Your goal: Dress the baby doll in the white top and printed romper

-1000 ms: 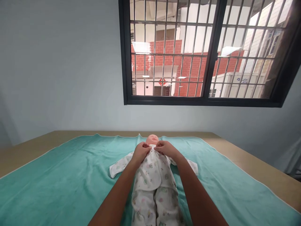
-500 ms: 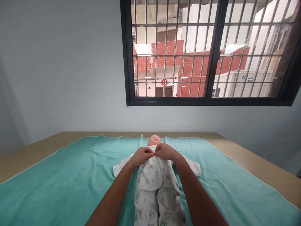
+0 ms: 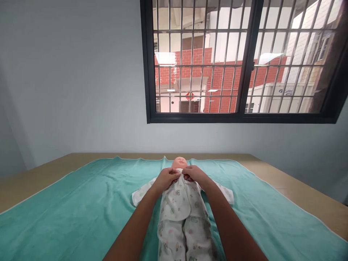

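Note:
A baby doll (image 3: 179,161) lies on its back on a teal blanket (image 3: 81,203), head towards the wall. It wears a white patterned romper (image 3: 181,203) with both sleeves spread out sideways. My left hand (image 3: 166,178) and my right hand (image 3: 193,174) rest on the doll's upper chest just below the chin. On both, the fingers are curled and pinch the romper's fabric at the neckline, fingertips almost touching each other. Both forearms reach in from the bottom edge along the doll's body.
The blanket covers most of a wooden table (image 3: 299,195) that stands against a pale wall. A barred, dark-framed window (image 3: 239,61) fills the upper right, with a brick building outside.
Both hands stay at the doll's neckline, their fingertips drawn closer together than a second ago. The view has shifted slightly, so the doll sits a little further right.

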A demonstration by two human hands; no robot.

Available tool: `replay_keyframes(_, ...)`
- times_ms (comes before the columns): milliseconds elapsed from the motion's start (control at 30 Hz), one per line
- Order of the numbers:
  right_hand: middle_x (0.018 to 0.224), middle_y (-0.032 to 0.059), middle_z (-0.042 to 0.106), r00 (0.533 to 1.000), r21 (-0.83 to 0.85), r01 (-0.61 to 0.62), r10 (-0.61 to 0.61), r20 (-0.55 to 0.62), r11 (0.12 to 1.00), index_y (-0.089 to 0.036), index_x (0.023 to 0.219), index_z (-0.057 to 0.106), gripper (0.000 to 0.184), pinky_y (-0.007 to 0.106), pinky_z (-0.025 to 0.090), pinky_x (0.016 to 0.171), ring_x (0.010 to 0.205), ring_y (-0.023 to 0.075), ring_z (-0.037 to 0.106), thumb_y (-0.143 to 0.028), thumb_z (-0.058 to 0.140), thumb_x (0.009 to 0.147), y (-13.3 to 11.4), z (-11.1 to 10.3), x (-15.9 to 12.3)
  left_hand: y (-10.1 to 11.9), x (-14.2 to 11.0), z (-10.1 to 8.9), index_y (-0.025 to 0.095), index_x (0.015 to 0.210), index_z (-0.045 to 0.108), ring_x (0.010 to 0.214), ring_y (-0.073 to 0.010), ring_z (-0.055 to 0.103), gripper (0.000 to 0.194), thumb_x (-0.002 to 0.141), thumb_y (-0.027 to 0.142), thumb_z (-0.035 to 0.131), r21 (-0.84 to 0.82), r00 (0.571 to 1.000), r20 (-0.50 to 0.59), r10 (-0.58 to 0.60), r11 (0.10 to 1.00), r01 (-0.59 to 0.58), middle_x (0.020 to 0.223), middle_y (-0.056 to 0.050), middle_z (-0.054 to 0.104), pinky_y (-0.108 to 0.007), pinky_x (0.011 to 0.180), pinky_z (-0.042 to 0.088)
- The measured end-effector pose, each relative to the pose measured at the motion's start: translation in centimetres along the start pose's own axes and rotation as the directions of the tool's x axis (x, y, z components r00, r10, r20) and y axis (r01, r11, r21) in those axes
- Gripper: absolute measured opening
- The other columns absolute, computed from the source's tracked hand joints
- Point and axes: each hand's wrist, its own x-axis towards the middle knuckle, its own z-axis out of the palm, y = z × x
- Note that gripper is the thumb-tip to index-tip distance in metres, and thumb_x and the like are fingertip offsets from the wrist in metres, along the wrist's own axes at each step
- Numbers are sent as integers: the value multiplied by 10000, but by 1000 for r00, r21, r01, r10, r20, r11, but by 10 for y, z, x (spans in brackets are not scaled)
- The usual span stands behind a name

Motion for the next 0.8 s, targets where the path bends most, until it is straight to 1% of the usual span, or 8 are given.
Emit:
replay_keyframes(133, 584, -8, 541, 1000, 125, 6, -8, 15, 992, -168, 638, 529, 183, 203, 325, 462, 491, 75, 429, -334, 562, 709, 1, -1, -4, 5, -1, 5, 163, 681, 600, 508, -88, 418, 222, 677, 371, 678, -48, 1000, -22, -22, 999, 21, 580, 23, 541, -217, 474, 267)
replay_keyframes(267, 590, -27, 510, 998, 200, 15, -27, 57, 980, -166, 659, 538, 196, 198, 337, 495, 520, 72, 426, -347, 588, 715, -1, -2, -9, -1, 3, 6, 159, 673, 611, 495, -83, 417, 183, 681, 334, 663, -70, 997, -60, -41, 997, 36, 564, 22, 552, -216, 470, 259)
replay_keyframes(433, 608, -31, 513, 993, 230, 12, -38, 109, 973, -158, 680, 567, 181, 198, 337, 528, 551, 74, 426, -327, 621, 709, -1, -4, -13, -13, 10, 6, 152, 713, 617, 514, -90, 447, 157, 688, 302, 653, -103, 994, -100, -51, 994, 40, 614, 2, 585, -213, 472, 269)
replay_keyframes(600, 636, -22, 518, 988, 241, 0, -38, 151, 971, -148, 686, 591, 214, 193, 333, 540, 585, 77, 438, -350, 651, 720, 2, -7, -12, -20, 13, 12, 153, 721, 581, 557, -90, 478, 124, 676, 240, 658, -143, 994, -112, 8, 989, -24, 617, 19, 566, -206, 543, 339)
replay_keyframes(700, 673, -13, 522, 982, 257, -9, -39, 182, 966, -141, 719, 610, 261, 191, 350, 564, 613, 76, 452, -397, 657, 736, 5, -11, -13, -21, 13, 14, 155, 752, 572, 578, -90, 488, 149, 710, 276, 648, -155, 994, -98, 40, 986, -55, 662, 15, 583, -210, 585, 374)
replay_keyframes(800, 693, -12, 526, 978, 264, -10, -45, 202, 965, -142, 778, 633, 268, 195, 366, 586, 626, 76, 454, -394, 695, 713, 6, -13, -14, -21, 12, 15, 152, 832, 578, 614, -101, 515, 215, 753, 344, 634, -143, 993, -110, 49, 988, -65, 731, -6, 617, -224, 622, 406)
